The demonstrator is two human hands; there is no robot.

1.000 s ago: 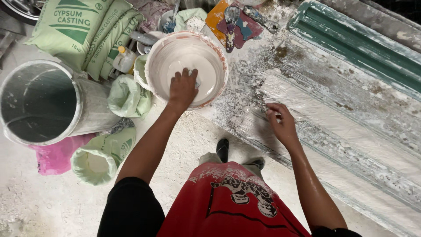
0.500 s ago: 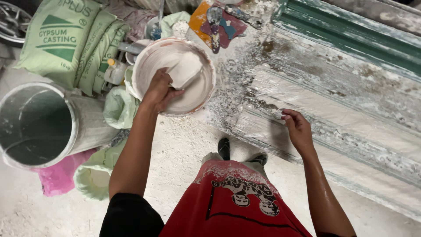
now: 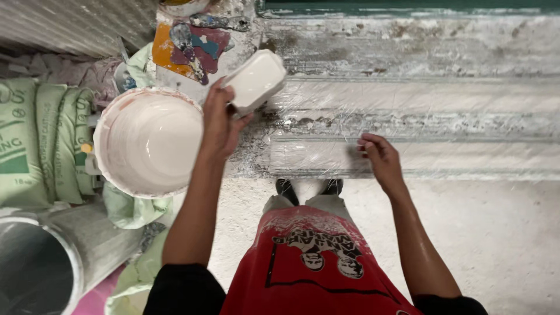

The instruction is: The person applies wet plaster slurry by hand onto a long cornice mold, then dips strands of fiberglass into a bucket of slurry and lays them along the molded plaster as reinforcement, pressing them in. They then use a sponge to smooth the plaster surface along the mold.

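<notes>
Head view shows my left hand point(image 3: 219, 125) pinching a white scoop point(image 3: 255, 80) beside the bucket point(image 3: 149, 142), right hand point(image 3: 380, 156) loosely curled on the plastic-covered mould point(image 3: 420, 134); I'd keep it level.

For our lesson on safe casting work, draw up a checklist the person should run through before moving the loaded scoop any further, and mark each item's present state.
1. Left hand has a firm hold on the small white scoop: ok.
2. Scoop holds white plaster mix: ok.
3. Scoop level, nothing spilling: cannot tell; it looks slightly tilted.
4. Scoop clear of the white mixing bowl: ok, it is lifted past the rim.
5. Plastic film lies over the long moulding: ok.
6. Right hand steadies the film-covered moulding: ok, fingertips rest at its near edge.
</notes>
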